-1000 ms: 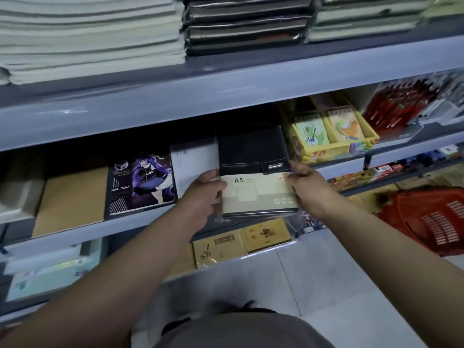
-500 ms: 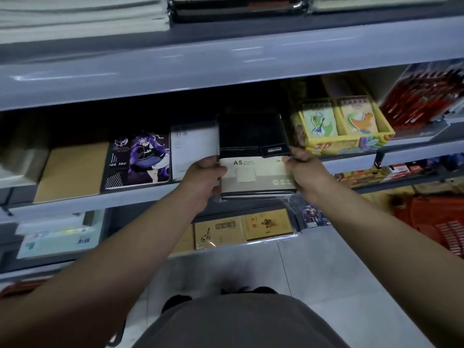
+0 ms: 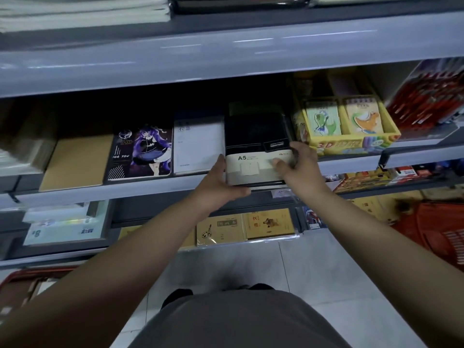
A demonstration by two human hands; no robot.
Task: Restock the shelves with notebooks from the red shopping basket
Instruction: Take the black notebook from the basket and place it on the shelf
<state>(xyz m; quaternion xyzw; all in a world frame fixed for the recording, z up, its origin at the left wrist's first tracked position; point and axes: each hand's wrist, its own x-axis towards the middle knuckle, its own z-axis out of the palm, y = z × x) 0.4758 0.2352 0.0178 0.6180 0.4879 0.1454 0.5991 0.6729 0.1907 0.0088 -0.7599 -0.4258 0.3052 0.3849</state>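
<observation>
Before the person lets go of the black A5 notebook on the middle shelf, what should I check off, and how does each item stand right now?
1. Black A5 notebook with cream paper band on the grey middle shelf: ok, though its front edge overhangs the lip.
2. Slot between the white lined notebook and the yellow cardboard display box: ok, the notebook fits between them.
3. Left hand steadying the notebook's left front corner: ok, fingers straight.
4. Right hand gripping the right edge: ok, thumb on the band.
5. Space behind the notebook: cannot tell, too dark.
6. Red shopping basket within reach: ok, on the floor to the right.
</observation>
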